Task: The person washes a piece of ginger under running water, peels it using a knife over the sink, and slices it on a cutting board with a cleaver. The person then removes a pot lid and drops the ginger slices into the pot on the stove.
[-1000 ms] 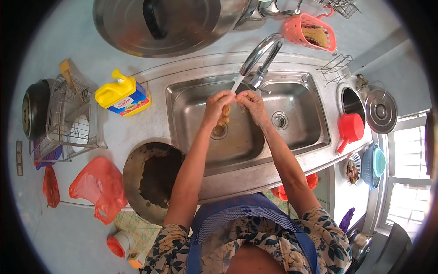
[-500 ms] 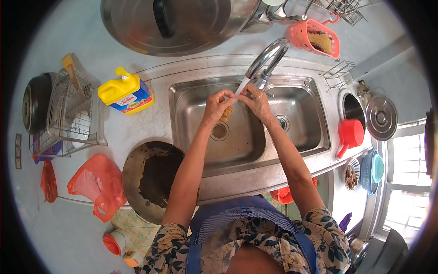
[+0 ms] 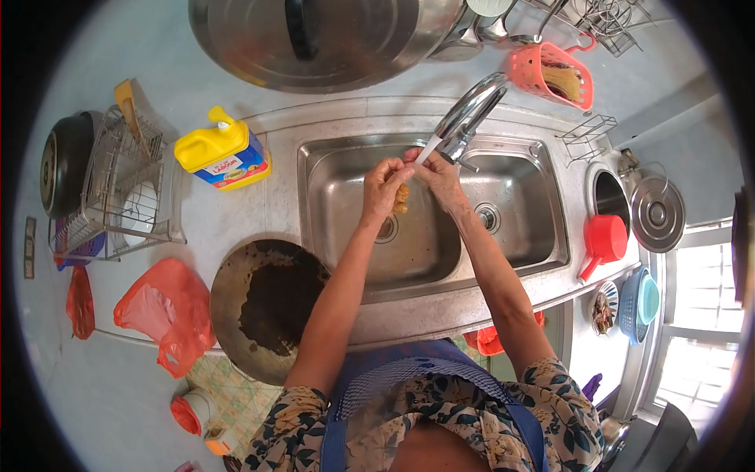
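Observation:
Over the left basin of the steel double sink [image 3: 330,212], my left hand [image 3: 383,187] is closed, its fingers pinched around a knobbly yellow-brown piece [image 3: 402,198] that hangs beside the palm. Its exact kind is not clear. My right hand [image 3: 437,179] meets it with bent, closed fingers at the water stream [image 3: 429,148]; what lies between those fingertips is hidden. Water runs from the chrome faucet [image 3: 470,106] onto both hands. Below them, a round drain [image 3: 386,230] shows in the basin floor.
A wok [image 3: 271,303] with dark residue stands by my left forearm, next to a red plastic bag [image 3: 177,307]. Behind them are a yellow detergent jug [image 3: 224,153] and a wire dish rack [image 3: 118,197]. To the right lies a red dipper [image 3: 605,238].
The camera view has shifted slightly. Both hands stay together under the running water, with small finger movements, and the yellow-brown piece still hangs by the left hand.

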